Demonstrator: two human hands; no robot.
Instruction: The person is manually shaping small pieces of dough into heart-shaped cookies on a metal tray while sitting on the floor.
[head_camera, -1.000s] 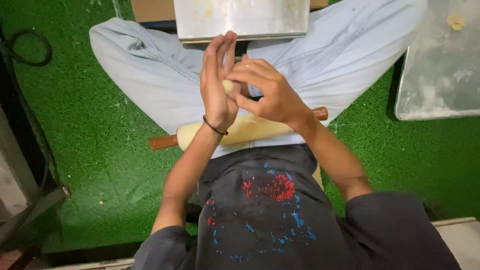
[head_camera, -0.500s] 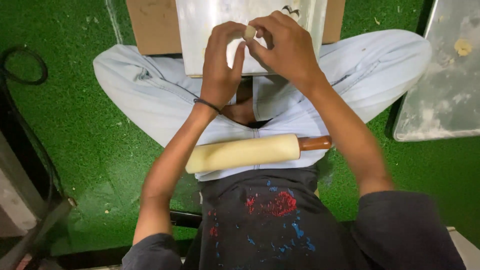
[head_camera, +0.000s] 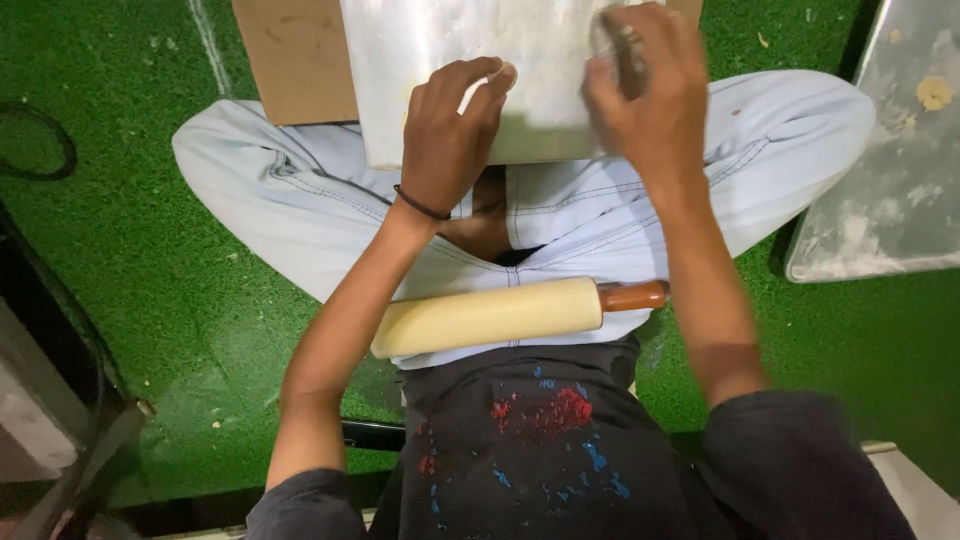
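Note:
I sit cross-legged with a floured white board in front of my knees. My left hand rests on the board's near edge, fingers loosely curled and holding nothing. My right hand is over the board's right part, palm down and blurred by motion; whatever is under it is hidden. A cream rolling pin with a brown handle lies across my lap, touched by neither hand.
A brown flat board lies under the white one. A floured metal tray sits on the green mat at the right, with a small dough piece on it. A dark cable runs along the left.
Both hands went forward from in front of my chest, where they pressed a small dough ball between them, to the white board. The hands have parted. The rolling pin stayed on my lap.

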